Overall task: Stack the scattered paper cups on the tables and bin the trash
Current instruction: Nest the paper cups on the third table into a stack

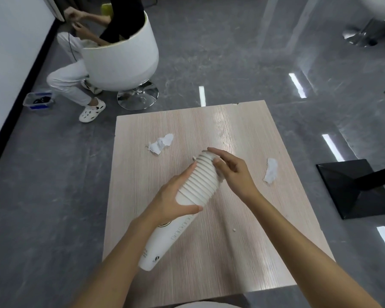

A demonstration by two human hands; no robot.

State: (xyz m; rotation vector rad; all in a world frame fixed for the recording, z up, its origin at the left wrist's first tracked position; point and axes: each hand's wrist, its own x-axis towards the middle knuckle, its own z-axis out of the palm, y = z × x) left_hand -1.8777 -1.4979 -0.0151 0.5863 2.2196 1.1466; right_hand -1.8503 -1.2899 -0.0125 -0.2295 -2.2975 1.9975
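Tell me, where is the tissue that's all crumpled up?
In the head view, the crumpled tissue lies on the table, far left part, just beyond the cup stack.

stack of paper cups [193, 185]: white, rims make close ribbed stripes; bottom cup has small grey/black print + a pale gold mark. table [242, 134]: light beige woodgrain w/ fine lengthwise streaks. two crumpled tissues, left one [161, 143] & right one [271, 171], both white. floor [53, 196]: dk grey, marbled, glossy w/ white light streaks. chair [122, 56]: white shell, chrome base. table base [356, 187] at right: black. small box [38, 100] by wall: clear w/ blue. seated person's trousers [67, 83] & shoes: white.
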